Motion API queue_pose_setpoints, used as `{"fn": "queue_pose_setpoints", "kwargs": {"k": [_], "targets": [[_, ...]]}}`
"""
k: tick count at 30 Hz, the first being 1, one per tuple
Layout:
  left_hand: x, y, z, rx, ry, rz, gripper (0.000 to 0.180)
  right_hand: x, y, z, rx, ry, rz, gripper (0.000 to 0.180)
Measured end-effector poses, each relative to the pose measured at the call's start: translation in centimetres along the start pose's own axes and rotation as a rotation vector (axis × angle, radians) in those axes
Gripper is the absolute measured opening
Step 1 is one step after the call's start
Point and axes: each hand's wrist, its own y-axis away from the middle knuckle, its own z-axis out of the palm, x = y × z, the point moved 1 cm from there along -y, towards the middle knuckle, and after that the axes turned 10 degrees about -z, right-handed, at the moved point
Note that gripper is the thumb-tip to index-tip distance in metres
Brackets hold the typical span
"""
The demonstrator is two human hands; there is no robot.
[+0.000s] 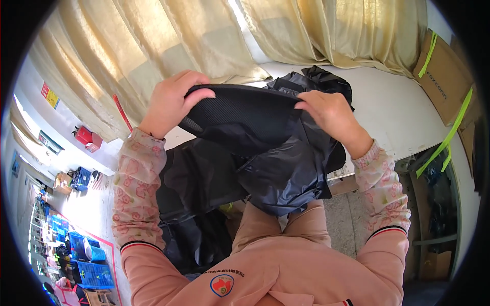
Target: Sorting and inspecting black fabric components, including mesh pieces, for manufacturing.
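In front of me I hold up a black mesh-faced fabric piece (245,115) with a long, slightly curved upper edge. My left hand (172,102) grips its left end, thumb in front and fingers behind. The right end is pinched by my right hand (329,113), thumb and fingers closed on the edge. Below the mesh hangs thin, shiny black cloth (283,176), wrinkled and draped over my lap. I cannot tell whether the two are joined. More crumpled black cloth (329,81) lies on the table behind.
A white table (388,109) reaches back to cream curtains (153,46). Cardboard sheets (444,76) and yellow-green straps (454,127) stand at the right, above a shelf with dark items. To the left are a red box (87,136) on the wall and several blue crates (94,274).
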Motion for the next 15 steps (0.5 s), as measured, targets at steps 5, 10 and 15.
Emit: {"fn": "queue_pose_setpoints", "kwargs": {"k": [5,10,15], "targets": [[0.0,-1.3,-0.7,0.081,-0.074,0.123,0.020,1.2,-2.2,-3.7,0.170,-0.053,0.125,0.032],[3.1,-1.7,-0.7,0.122,-0.107,0.318,0.020,-2.9,-10.3,-2.9,-0.031,-0.152,-0.116,0.060],[-0.2,-0.1,-0.4,0.442,-0.235,0.349,0.021,-3.7,-14.1,-2.2,-0.407,-0.254,-0.064,0.044]]}}
